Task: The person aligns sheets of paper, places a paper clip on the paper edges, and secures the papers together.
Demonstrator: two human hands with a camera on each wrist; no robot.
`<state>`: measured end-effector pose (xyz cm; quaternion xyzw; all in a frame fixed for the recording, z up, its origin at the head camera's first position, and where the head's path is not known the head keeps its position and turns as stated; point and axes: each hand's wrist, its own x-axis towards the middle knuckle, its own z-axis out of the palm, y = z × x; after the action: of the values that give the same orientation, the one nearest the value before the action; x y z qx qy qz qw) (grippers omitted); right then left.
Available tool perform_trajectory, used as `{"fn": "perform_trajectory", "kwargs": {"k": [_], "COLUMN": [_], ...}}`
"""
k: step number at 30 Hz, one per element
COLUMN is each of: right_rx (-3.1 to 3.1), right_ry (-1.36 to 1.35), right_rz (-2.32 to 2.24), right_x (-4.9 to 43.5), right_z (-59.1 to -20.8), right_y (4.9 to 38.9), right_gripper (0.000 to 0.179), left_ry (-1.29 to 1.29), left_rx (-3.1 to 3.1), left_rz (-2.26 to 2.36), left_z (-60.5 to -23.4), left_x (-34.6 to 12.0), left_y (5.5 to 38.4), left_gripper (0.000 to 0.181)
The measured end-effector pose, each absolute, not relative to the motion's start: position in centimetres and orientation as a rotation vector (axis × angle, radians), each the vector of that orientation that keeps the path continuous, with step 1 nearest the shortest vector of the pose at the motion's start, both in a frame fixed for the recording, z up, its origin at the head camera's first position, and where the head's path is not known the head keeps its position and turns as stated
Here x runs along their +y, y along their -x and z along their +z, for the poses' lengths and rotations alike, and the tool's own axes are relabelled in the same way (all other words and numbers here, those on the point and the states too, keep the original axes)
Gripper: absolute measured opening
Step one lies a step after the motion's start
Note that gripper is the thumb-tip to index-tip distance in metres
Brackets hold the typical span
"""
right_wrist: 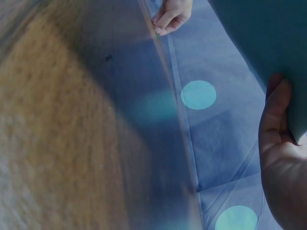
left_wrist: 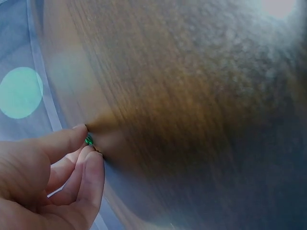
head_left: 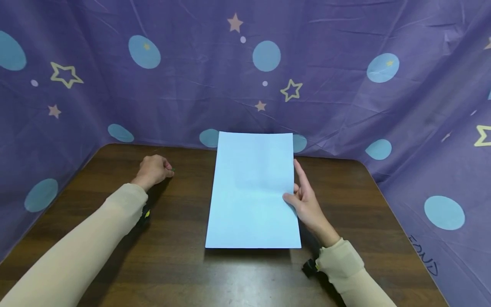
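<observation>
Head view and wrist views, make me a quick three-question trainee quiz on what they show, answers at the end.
1. Which hand holds the light blue rectangular sheet?
2. True or false: the left hand pinches a small red item.
3. What is behind the brown wooden tabletop? A) white tiles; B) purple star-printed cloth; C) a green door.

Key: 1. The right hand. 2. False: it pinches a small green item. 3. B.

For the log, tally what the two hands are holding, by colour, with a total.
Light blue: 1, the sheet in the right hand
Green: 1, the small item pinched in the left hand, too little of it showing to identify
Total: 2
</observation>
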<state>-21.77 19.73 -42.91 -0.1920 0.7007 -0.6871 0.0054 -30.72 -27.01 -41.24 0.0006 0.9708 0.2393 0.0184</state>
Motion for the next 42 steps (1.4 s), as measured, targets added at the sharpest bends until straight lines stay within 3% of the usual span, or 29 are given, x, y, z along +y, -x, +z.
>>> {"fn": "perform_trajectory", "kwargs": {"k": [42], "right_rx": [2.181], "right_ry": [0.609], "right_rz": [-2.152], "right_x": [19.56], "right_z": [-43.19], "right_y": [21.78], "right_gripper": [0.097], "left_ry": [-0.073], "left_rx": [3.030], "left_rz": [0.752], "left_z": [-41.68], "left_x": [-27.84], "left_y": [31.22], "left_gripper": [0.010]}}
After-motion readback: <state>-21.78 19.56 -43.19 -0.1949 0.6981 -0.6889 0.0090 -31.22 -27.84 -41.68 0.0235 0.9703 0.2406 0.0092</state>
